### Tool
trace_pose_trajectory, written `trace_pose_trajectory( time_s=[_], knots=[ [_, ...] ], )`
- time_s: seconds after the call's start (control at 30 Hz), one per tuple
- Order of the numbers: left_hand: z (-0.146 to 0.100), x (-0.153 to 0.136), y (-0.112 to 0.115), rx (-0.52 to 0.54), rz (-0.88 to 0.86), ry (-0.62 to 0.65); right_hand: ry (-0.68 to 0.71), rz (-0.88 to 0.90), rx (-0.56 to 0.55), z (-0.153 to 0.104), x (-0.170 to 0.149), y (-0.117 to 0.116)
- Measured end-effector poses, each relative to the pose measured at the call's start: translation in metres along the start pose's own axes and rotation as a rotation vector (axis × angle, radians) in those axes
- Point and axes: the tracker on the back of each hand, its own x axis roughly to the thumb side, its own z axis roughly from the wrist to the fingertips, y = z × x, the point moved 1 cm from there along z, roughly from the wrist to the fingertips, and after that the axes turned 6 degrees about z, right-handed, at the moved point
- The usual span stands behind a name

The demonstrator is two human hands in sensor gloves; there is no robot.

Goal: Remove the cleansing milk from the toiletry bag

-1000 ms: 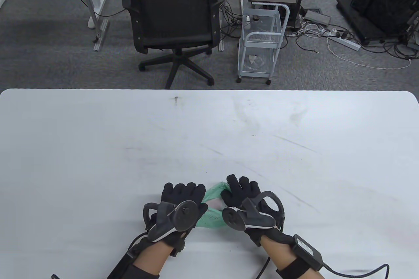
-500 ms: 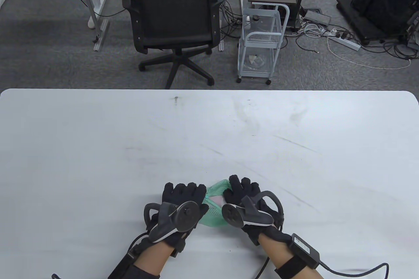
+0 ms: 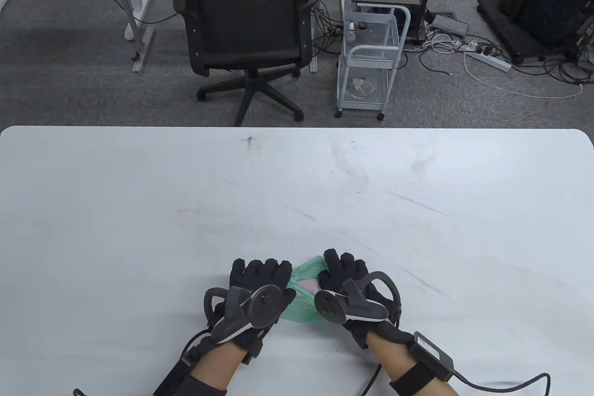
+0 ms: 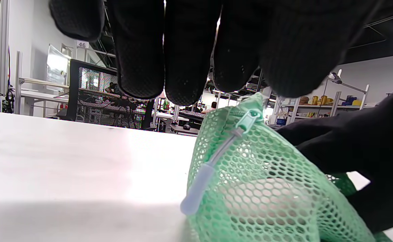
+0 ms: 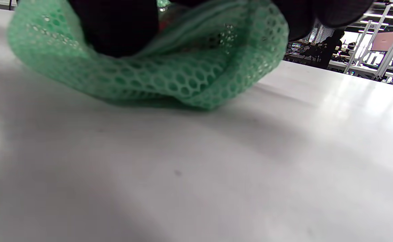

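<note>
Green mesh toiletry bag [image 3: 304, 296] is lying on the worktop [image 3: 297, 191] between both hands, the right hand [image 3: 345, 277] pinching its rim, the left hand [image 3: 260, 277] curling over its zipper, and a pale shape inside, probably the cleansing milk [image 3: 307, 285], sitting nearer the right.

Even bright overhead light on my table [image 3: 139, 191], soft shadow under my hands, glare patch on the right wrist view, near mesh bag [image 5: 169, 84] blurred, background lamps blown out.
</note>
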Motion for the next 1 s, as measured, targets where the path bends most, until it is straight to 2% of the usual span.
trace_pose_trajectory(
  time_s=[0.6, 1.0],
  knots=[
    [0.003, -0.011, 0.001, -0.027, -0.020, -0.019, 0.168, -0.102, -0.197, -0.019, 0.022, 0.024],
    [0.004, -0.023, -0.001, 0.022, -0.027, -0.062, 0.224, -0.142, -0.294, -0.032, 0.026, 0.042]
  ],
)
